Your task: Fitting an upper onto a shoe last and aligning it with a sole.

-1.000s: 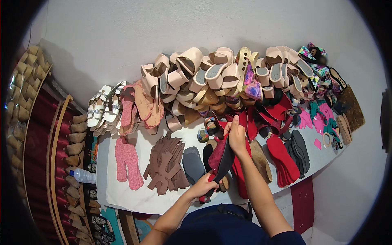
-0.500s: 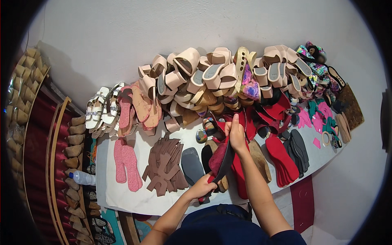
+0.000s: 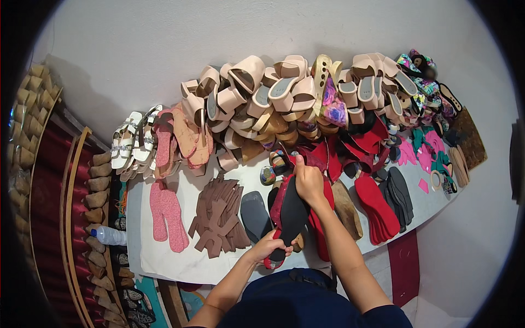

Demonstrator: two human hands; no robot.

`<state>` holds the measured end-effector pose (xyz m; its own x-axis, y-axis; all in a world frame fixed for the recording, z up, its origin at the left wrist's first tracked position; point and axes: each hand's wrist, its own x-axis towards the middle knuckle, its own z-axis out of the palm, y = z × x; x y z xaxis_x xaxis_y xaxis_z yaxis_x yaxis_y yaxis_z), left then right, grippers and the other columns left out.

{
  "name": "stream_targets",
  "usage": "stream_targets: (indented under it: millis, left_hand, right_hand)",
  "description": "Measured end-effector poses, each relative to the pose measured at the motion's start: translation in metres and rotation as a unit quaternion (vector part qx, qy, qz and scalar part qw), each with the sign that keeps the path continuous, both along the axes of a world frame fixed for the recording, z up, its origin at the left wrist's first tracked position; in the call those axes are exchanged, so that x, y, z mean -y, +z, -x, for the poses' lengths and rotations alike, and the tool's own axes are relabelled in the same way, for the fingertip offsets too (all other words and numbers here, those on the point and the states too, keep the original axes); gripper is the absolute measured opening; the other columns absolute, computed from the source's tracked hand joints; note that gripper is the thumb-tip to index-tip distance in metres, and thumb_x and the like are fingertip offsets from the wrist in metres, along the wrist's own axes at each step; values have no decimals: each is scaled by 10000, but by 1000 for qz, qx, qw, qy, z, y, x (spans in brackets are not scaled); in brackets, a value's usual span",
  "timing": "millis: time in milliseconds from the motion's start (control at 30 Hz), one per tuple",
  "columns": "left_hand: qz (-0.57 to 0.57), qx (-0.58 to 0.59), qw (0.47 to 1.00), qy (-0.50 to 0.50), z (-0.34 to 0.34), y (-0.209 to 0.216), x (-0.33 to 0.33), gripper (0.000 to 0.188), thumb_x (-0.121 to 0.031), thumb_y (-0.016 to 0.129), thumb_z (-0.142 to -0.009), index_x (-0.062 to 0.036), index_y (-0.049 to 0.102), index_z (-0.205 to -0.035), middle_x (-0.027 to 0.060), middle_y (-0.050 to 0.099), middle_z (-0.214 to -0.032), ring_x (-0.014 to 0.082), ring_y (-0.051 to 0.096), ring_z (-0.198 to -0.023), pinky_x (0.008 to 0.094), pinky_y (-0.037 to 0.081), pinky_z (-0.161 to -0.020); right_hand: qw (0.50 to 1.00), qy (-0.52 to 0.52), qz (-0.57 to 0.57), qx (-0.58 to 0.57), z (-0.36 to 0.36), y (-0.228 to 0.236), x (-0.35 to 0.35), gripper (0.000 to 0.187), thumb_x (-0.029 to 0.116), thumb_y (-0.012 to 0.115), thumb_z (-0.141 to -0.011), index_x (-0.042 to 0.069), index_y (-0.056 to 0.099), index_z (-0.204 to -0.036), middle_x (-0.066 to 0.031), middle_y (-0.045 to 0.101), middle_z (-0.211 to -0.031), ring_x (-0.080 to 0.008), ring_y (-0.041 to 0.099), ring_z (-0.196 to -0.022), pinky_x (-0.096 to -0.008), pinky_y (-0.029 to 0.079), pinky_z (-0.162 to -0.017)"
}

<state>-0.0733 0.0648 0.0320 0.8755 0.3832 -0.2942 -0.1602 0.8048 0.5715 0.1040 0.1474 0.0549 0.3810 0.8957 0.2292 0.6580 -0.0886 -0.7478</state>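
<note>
Black sole (image 3: 291,214) over red insole, pinched at heel by left hand (image 3: 268,247), at toe by right hand (image 3: 309,181), above worktop (image 3: 180,261).

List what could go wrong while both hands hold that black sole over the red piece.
The black sole may slip askew on the red piece, since the left hand and right hand grip only its ends. The right hand's elbow could also nudge the stacked red insoles nearby.

A plain pale wall (image 3: 164,49) rises at the far side, evenly lit, with a soft shadow at its left. The white-covered counter (image 3: 180,257) stands against it. On the left, curved wooden shelves (image 3: 71,208) edged in dark red hold rows of tan shoe lasts (image 3: 98,186).
</note>
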Motion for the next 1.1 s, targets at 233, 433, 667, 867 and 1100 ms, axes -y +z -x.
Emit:
stream_targets:
  millis: [233,433,667,867,1100]
  left_hand:
    - [53,12,998,37,-6,-3,2,525,57,377,-612,-48,306,-1122,103,414,-874,157,445,-680,297,416,-605]
    - [100,40,991,77,-13,-2,6,510,58,373,-628,-72,314,-1118,106,426,-872,169,447,-682,318,414,-609]
    - [81,-19,991,101,-17,1,10,509,66,368,-635,-95,327,-1116,101,429,-877,169,451,-679,320,414,-603]
    - [99,-23,987,127,-14,-3,10,514,75,379,-652,-78,318,-1139,106,447,-858,177,470,-679,328,433,-616]
    - [-18,-88,990,107,-9,-7,-5,563,27,437,-684,-69,278,-1216,81,488,-827,146,521,-660,288,464,-619]
  right_hand:
    - [997,-12,2,75,7,7,-1,631,407,239,-902,15,586,-550,-191,540,-537,-378,544,-555,-445,418,-553]
    - [990,-11,-113,83,35,8,22,336,288,386,-873,34,578,-763,-103,567,-717,-269,531,-710,-362,371,-666]
    - [996,8,-86,14,30,-10,17,341,265,376,-877,25,576,-740,-122,564,-690,-286,530,-678,-387,364,-666]
    - [975,-20,-202,92,52,-6,38,327,235,363,-859,11,552,-1005,-150,533,-1024,-303,472,-1032,-411,306,-896]
    - [964,-48,-258,36,48,1,32,335,248,337,-828,6,533,-952,-138,528,-980,-309,456,-1021,-438,257,-919]
